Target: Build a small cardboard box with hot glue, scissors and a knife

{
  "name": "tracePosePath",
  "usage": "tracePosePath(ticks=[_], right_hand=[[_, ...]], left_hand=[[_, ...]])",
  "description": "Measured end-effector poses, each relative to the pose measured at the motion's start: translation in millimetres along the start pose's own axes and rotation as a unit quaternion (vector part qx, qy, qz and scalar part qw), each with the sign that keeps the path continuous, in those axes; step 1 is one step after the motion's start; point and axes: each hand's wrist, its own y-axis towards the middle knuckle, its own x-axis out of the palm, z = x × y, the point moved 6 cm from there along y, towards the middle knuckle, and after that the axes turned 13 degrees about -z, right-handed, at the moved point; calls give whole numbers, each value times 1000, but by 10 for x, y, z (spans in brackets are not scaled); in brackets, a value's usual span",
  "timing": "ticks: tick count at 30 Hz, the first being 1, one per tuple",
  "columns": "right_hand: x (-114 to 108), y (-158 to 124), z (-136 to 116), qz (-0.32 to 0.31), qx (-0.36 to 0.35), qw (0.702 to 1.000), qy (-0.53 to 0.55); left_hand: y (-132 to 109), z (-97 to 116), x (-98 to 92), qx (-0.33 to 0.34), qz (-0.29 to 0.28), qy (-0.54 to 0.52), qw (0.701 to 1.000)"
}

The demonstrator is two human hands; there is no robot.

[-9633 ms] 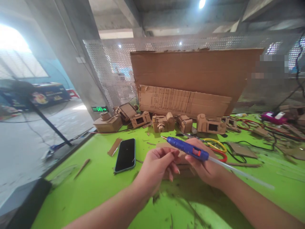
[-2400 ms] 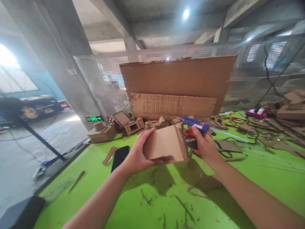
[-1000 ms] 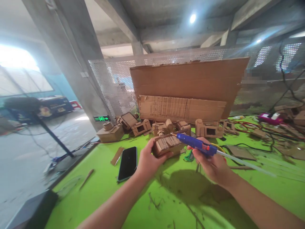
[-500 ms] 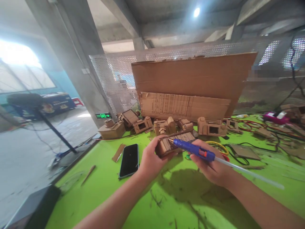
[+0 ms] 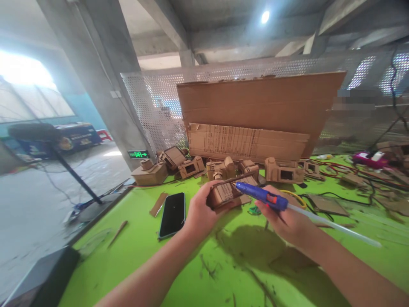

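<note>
My left hand is closed round a small cardboard box model, held a little above the green table. In my right hand is a blue glue gun with a clear glue stick poking out behind. The gun's nozzle points left and sits at the top right edge of the cardboard model.
A black phone lies left of my left hand. A row of cardboard camera models lines the back, before a tall cardboard sheet. Scissors with yellow handles, cables and scraps lie to the right. The table edge runs along the left.
Since half a second ago the glue gun's nozzle has shifted slightly right and up along the model's edge. The model is turned a little in my left hand.
</note>
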Motion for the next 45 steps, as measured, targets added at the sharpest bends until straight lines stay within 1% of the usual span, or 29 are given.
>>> tracePosePath(ticks=[7,10,13,17,23,26,30,33,35,40,42,45], right_hand=[[-23,-32,196,30,46,997,-48],[-41,-29,274,23,92,994,-52],[-78,-32,340,35,142,986,-79],[-83,-37,408,41,176,978,-107],[-97,-27,443,52,165,977,-123],[-96,-28,406,49,151,982,-104],[-9,-36,225,22,79,995,-55],[27,-53,129,26,44,997,-57],[13,-51,168,29,59,996,-59],[-121,-8,470,37,165,985,-36],[-179,13,518,52,167,985,-13],[-244,18,514,85,153,984,18]], left_hand=[[15,-73,-56,15,14,6,1000],[9,-76,-81,20,26,25,999],[1,-61,-103,25,36,41,998],[3,-43,-107,27,39,37,998],[7,-50,-107,8,34,37,999],[5,-59,-105,6,29,37,999],[10,-55,-63,3,8,29,1000],[14,-48,-34,-3,1,24,1000],[17,-49,-41,-3,8,20,1000],[30,-69,-122,-2,39,5,999],[39,-80,-142,-6,47,-20,999],[52,-100,-136,-21,47,-76,996]])
